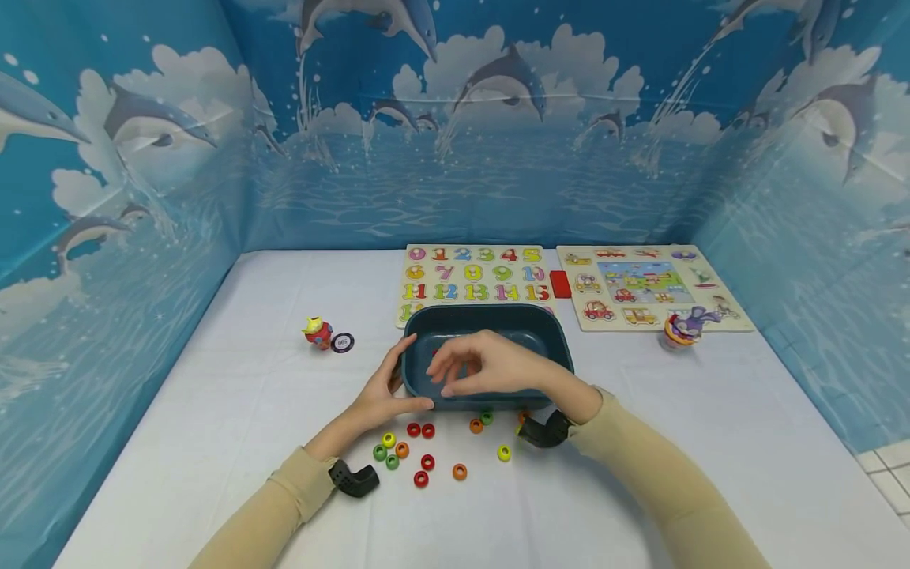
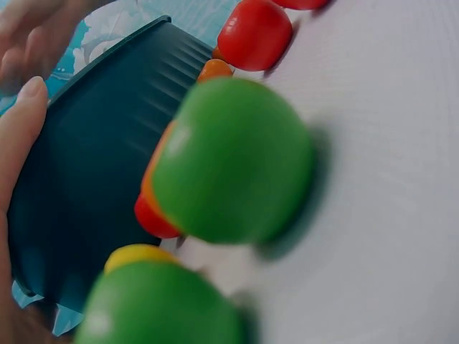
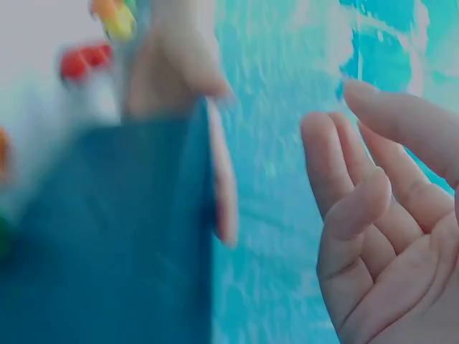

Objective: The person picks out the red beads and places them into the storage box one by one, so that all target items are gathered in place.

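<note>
A dark teal plastic bin (image 1: 490, 403) stands mid-table. My left hand (image 1: 384, 395) grips its left front corner, thumb along the front and fingers at the left side. My right hand (image 1: 490, 363) hovers over the bin with loosely bent fingers; in the right wrist view nothing shows between its fingers (image 3: 326, 154). A bit of red (image 1: 436, 352) is visible inside the bin beside the right fingertips. Several ring-shaped beads lie in front of it, including a red bead (image 1: 421, 479), a yellow bead (image 1: 504, 453), an orange bead (image 1: 460, 472) and a green bead (image 2: 233, 161).
Behind the bin lie a number puzzle board (image 1: 462, 282), a red block (image 1: 560, 284) and a vehicle puzzle board (image 1: 590, 312). At left stand a small toy figure (image 1: 319, 333) and a round black-and-white disc (image 1: 343, 342). A purple rabbit toy (image 1: 688, 325) stands at right.
</note>
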`<state>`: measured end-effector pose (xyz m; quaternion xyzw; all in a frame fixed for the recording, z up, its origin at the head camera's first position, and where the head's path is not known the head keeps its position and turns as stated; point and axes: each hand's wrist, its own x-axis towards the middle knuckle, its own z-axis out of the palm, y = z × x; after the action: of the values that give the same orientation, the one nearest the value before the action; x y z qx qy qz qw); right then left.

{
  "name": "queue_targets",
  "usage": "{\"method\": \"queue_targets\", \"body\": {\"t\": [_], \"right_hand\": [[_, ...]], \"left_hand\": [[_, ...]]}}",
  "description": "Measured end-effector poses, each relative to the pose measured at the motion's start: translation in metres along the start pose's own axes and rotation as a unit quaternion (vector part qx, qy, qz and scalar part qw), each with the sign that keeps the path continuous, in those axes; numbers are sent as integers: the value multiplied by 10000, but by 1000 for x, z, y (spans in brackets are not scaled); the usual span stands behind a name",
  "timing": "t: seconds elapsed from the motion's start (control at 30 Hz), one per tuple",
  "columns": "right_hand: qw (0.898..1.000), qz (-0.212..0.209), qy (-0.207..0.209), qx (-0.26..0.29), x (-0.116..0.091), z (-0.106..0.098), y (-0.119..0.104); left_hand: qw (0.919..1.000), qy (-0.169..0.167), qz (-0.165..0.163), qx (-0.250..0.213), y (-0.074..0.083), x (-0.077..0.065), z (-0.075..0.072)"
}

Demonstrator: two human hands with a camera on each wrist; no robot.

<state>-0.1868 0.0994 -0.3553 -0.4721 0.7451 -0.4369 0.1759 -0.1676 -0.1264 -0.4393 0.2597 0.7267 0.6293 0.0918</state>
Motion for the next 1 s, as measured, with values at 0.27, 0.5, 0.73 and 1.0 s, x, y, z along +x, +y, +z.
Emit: {"method": "queue_targets", "body": {"t": [0.27,0.5,0.73,1.0], "right_hand": [[9979,-45,-128,638,-22,59,7],[9970,459,-75,615,-29,91,24],[9982,546,233,-27,-28,102,36],[9948,659,348,-688,-27,110,40]], "left_hand": [[9995,-40,258,-155,-3,1,-1],[9999,-8,86,-62,-1,0,0],[10000,21,51,-15,0,0,1],[9999,24,114,-13,-1,0,1]]}}
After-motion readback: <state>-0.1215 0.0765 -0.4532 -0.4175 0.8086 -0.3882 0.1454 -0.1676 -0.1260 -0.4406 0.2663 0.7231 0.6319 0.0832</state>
